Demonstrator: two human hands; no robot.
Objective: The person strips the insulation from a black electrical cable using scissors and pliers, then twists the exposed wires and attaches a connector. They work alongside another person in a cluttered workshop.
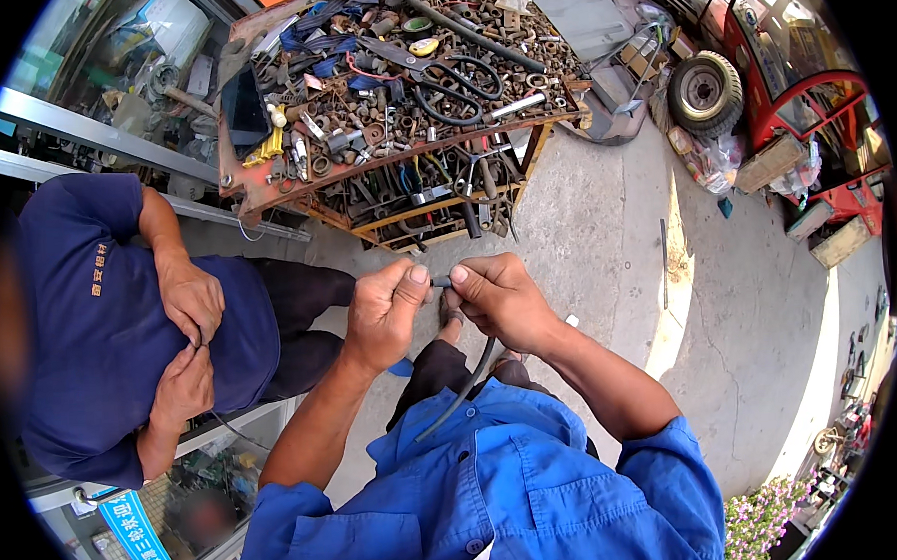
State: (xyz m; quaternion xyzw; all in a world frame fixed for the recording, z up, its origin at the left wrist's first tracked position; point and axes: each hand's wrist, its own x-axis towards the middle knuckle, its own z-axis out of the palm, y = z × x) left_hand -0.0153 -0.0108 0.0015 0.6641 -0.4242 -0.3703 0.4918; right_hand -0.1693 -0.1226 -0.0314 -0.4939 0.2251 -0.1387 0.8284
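My left hand (382, 315) and my right hand (506, 299) meet in front of my body, with only a small gap between the thumbs. Both are closed in a pinch on a dark grey rubbery cable (441, 281), whose short stretch shows between them. From beneath my right hand the cable's tail (488, 355) curves down across my blue shirt (521, 457). What my left fingertips cover of the cable is hidden.
Ahead stands a rusty workbench (264, 183) heaped with bolts, sockets and fittings, with large black-handled scissors (450, 88) on top. On my left, a co-worker (150, 313) in dark blue pinches a thin dark cord. A tyred wheel (705, 93) and a red vehicle (761, 106) are at the far right.
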